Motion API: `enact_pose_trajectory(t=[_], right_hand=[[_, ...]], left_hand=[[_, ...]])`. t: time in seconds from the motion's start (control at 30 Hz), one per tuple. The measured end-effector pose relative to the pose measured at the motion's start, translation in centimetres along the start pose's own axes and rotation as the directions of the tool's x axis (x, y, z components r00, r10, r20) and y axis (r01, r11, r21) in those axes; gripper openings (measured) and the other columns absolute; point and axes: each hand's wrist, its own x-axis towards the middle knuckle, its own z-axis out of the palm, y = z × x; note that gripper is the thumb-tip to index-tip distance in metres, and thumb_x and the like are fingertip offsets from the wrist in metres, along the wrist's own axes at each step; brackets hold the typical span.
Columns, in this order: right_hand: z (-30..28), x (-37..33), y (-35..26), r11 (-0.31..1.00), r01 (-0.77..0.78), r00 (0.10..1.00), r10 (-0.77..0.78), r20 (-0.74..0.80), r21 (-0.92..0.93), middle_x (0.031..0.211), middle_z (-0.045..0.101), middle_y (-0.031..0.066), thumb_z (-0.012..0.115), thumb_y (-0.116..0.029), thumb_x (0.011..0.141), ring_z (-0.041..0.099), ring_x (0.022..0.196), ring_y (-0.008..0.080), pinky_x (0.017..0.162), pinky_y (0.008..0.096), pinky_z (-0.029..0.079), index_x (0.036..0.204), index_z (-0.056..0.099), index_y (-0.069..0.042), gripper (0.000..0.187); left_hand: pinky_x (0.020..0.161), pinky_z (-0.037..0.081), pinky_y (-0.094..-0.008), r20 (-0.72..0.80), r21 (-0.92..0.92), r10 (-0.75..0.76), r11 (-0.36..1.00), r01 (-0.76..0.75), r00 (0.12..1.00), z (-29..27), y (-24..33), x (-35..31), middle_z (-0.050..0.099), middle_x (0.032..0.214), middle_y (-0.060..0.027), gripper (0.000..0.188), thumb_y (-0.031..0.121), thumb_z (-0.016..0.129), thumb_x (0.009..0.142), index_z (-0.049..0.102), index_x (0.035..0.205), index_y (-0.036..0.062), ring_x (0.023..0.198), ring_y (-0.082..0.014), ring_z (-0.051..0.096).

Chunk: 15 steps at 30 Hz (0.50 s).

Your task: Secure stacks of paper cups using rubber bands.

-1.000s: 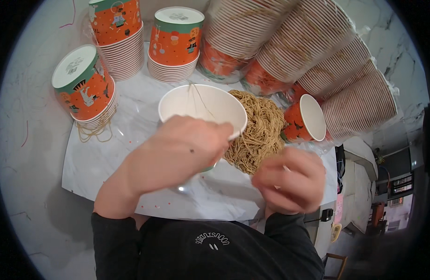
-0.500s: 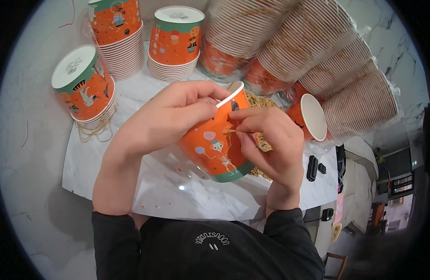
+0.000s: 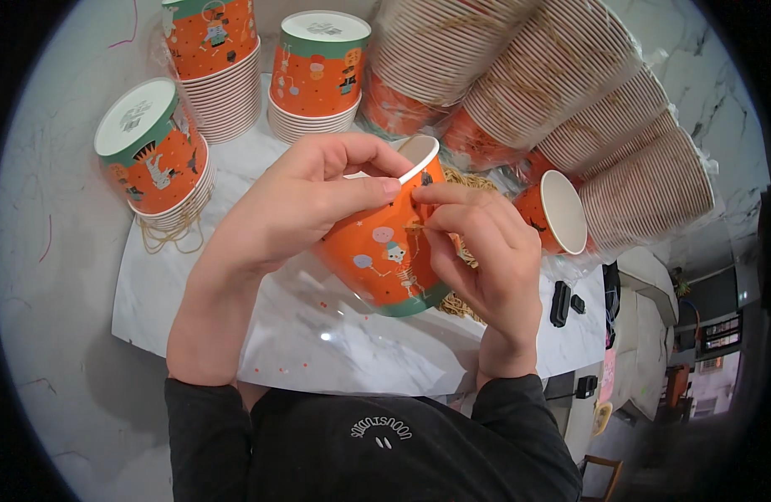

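Note:
An orange paper cup (image 3: pixel 364 259) with a green base band, printed with a skeleton and balloons, is tilted over the table in front of me. My left hand (image 3: pixel 318 188) grips it by the white rim, thumb outside and fingers reaching over the edge. At the cup's right side, my right hand (image 3: pixel 486 238) is closed in a pinch against the printed wall. A short bit of thin tan cord (image 3: pixel 414 226) shows at its fingertips; the rest of it is hidden. Behind that hand lies a heap of tan looped cords (image 3: pixel 469 180), partly covered by the cup and fingers.
Upside-down cup stacks (image 3: pixel 318 75) stand at the back left, one with tan cord loops (image 3: pixel 172 234) at its foot. Plastic-wrapped cup stacks (image 3: pixel 561 75) lean at the back right beside a single tipped cup (image 3: pixel 561 213). Small black objects (image 3: pixel 560 303) lie at the table's right.
The cup has turned slightly and its opening shows more. My left thumb has shifted along the rim; my right fingers remain pinched at the cup's side.

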Motion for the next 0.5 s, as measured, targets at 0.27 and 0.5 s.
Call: enact_pose_trajectory(t=[0.27,0.5], right_hand=[[0.4,-0.2,0.4,0.973,-0.076,0.993,0.095,-0.076,0.216,0.099,0.071,0.0099,0.073,0.003,0.079,0.070,0.084,0.0256,0.070,0.0326,0.056,0.095,0.063,-0.003,0.020],[0.3,0.2,0.2,0.988,-0.100,0.972,0.122,-0.201,0.119,0.094,0.068,0.0110,0.074,0.005,0.081,0.069,0.080,0.0238,0.068,0.0312,0.056,0.096,0.065,-0.001,0.019]], left_hand=[[0.070,0.051,-0.0186,-0.013,-0.046,-0.106,0.993,0.105,0.994,-0.9,-0.8,1.0,0.072,0.095,-0.0045,0.023,0.019,0.069,0.094,0.070,0.106,-0.0014,0.081,-0.0051,0.065],[0.068,0.052,-0.0165,-0.163,-0.123,-0.109,0.988,0.089,0.981,0.5,-0.8,1.4,0.073,0.092,-0.0047,0.018,0.017,0.071,0.094,0.070,0.100,0.0007,0.076,-0.0056,0.067]])
